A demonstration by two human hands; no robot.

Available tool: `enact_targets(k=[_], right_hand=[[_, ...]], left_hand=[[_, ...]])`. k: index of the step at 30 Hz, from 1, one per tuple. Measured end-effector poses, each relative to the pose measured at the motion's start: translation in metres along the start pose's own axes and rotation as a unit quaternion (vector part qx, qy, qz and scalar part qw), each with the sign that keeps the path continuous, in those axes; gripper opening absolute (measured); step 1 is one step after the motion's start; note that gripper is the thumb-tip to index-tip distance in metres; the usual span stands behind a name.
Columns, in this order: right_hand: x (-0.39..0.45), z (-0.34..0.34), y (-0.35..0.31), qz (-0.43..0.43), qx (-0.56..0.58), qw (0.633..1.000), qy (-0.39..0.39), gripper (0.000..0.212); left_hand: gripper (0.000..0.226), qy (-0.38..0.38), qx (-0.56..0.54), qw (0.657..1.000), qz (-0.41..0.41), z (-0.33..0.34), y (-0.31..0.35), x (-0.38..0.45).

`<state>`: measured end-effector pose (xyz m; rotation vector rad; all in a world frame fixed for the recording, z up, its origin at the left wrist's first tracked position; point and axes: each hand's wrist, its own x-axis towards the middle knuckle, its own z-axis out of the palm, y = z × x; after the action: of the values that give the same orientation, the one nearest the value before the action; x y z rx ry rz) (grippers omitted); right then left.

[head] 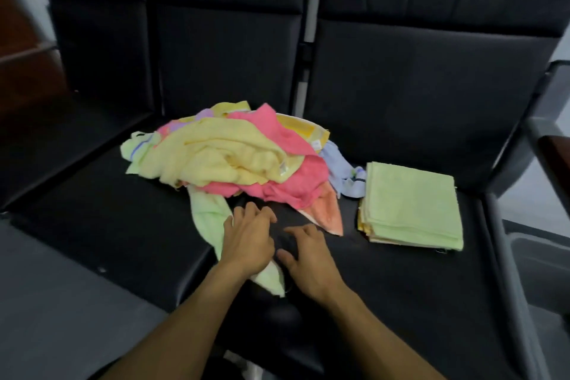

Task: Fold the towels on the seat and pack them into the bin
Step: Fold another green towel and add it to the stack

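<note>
A loose pile of towels (234, 157), yellow, pink, lilac and pale green, lies on the black seat (105, 219). One light green towel (209, 219) trails from the pile toward the front edge. My left hand (246, 241) rests on that towel's lower part, with its fingers bent down onto a dark patch of the seat. My right hand (308, 256) is just to the right, fingers spread and bent, touching the same dark surface. Whether a dark cloth lies under the fingers I cannot tell. A neat stack of folded towels (410, 203), green on top, sits to the right.
The seat backs (222, 49) rise behind the pile. A grey armrest (543, 120) stands at the right end of the bench, with a brown edge beside it. Grey floor shows at the lower left.
</note>
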<state>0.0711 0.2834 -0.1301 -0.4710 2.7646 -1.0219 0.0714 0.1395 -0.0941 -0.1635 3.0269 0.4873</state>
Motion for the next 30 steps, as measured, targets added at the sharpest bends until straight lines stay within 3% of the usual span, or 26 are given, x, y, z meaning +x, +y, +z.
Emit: enact_targets(k=[4,6,8,10,12,14,16,17,18,19,20,23,25,27,28,30], right_hand=[[0.007,0.045,-0.036,0.001,-0.077,0.995,-0.067,0.071],[0.008,0.054,-0.042,0.013,-0.145,0.988,-0.054,0.05],[0.012,0.055,-0.042,0.019,-0.146,0.989,-0.02,0.02],[0.015,0.048,-0.037,0.027,-0.057,0.997,0.034,0.015],[0.017,0.034,-0.035,0.077,0.124,0.983,0.11,0.018],[0.02,0.016,-0.038,0.159,0.367,0.9,0.176,0.019],[0.024,0.002,-0.044,0.209,0.578,0.772,0.162,0.021],[0.027,-0.005,-0.044,0.211,0.64,0.722,0.153,0.023],[0.03,-0.008,-0.047,0.207,0.664,0.704,0.143,0.024],[0.033,-0.009,-0.05,0.201,0.657,0.712,0.143,0.023],[0.035,-0.009,-0.052,0.192,0.61,0.753,0.154,0.022],[0.04,-0.002,-0.045,0.123,0.343,0.92,0.147,0.026],[0.04,0.004,-0.035,0.092,0.177,0.977,0.076,0.034],[0.036,0.01,-0.026,0.068,-0.013,0.997,-0.021,0.057],[0.032,0.013,-0.023,0.071,-0.103,0.99,-0.06,0.065],[0.026,0.015,-0.023,0.072,-0.23,0.967,-0.087,0.057]], left_hand=[[0.044,-0.066,-0.049,0.992,-0.096,-0.008,-0.044,-0.008],[0.052,-0.066,-0.08,0.989,-0.102,-0.007,-0.052,-0.006],[0.062,-0.026,-0.1,0.991,-0.088,-0.006,-0.053,-0.002],[0.074,0.01,-0.107,0.991,-0.08,-0.008,-0.052,0.002],[0.08,-0.012,-0.091,0.993,-0.076,-0.006,-0.055,0.008],[0.072,-0.049,-0.061,0.994,-0.076,-0.004,-0.054,0.011],[0.042,-0.028,-0.044,0.997,-0.065,-0.002,-0.046,0.012],[0.029,-0.001,-0.036,0.998,-0.056,-0.001,-0.037,0.015],[0.025,0.03,-0.053,0.996,-0.058,-0.001,-0.033,0.016],[0.025,0.047,-0.093,0.992,-0.066,-0.004,-0.03,0.017],[0.027,0.052,-0.149,0.985,-0.074,-0.005,-0.028,0.019],[0.029,0.043,-0.295,0.951,-0.087,-0.005,-0.028,0.022],[0.037,0.052,-0.339,0.932,-0.113,-0.007,-0.028,0.02],[0.049,0.059,-0.337,0.927,-0.151,-0.009,-0.031,0.022],[0.052,0.046,-0.33,0.928,-0.165,-0.01,-0.031,0.023],[0.058,0.023,-0.311,0.932,-0.182,-0.011,-0.034,0.023]])
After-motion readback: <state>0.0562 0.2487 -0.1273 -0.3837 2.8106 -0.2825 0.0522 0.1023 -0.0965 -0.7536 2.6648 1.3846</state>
